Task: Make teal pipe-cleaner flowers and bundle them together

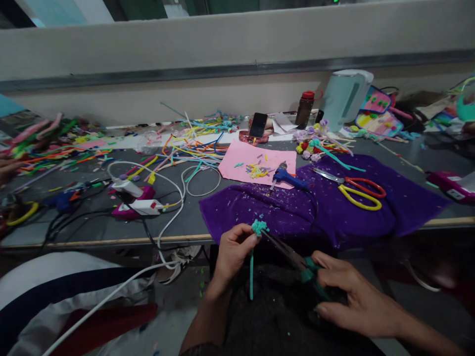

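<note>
My left hand [234,254] pinches a small teal fuzzy pipe-cleaner flower [259,227] between thumb and fingertips. Its straight teal stem [251,277] hangs below the fingers. My right hand [347,294] grips dark-bladed scissors [284,248] by their green handles, partly hidden by the fingers. The scissor tips touch or nearly touch the flower's right side. Both hands are in front of the table edge, above my dark-clothed lap. Just beyond them, a purple cloth [237,207] sprinkled with fuzzy clippings drapes over the table edge.
On the cloth lie red-and-yellow-handled scissors [358,190] and a blue glue gun [287,177], partly over pink paper [237,155]. Power strips [143,203] and a white cable are left. Behind stand a phone [258,124], bottle [305,109] and kettle [343,99]. Another person's leg [48,282] is lower left.
</note>
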Motion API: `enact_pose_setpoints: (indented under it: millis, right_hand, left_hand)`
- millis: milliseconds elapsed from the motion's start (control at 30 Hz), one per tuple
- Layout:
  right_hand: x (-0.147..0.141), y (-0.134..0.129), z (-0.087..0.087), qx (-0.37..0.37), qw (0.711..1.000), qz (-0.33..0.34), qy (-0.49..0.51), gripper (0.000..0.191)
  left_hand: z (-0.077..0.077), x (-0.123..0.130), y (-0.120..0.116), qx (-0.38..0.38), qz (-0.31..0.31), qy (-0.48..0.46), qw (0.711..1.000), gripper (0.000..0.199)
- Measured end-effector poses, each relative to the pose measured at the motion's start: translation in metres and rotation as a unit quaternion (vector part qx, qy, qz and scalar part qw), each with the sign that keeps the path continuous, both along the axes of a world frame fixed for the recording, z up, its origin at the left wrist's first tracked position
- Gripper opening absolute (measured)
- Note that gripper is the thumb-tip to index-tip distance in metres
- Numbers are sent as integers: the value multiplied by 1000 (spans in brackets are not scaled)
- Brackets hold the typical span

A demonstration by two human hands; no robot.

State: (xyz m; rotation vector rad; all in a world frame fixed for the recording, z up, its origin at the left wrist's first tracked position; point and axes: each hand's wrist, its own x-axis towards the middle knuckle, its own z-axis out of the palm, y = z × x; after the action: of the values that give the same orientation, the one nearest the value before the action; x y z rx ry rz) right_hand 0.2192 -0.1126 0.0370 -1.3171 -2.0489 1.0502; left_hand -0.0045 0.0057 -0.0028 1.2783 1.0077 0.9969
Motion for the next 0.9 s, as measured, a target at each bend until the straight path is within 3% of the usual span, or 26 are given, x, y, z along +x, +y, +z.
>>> enact_pose_setpoints:
  millis: [900]
  right_hand:
    - [2, 1, -4, -16, 999, 10, 50, 29]
  left_hand:
    - [-3, -1, 0, -4, -19, 1, 1000, 12]
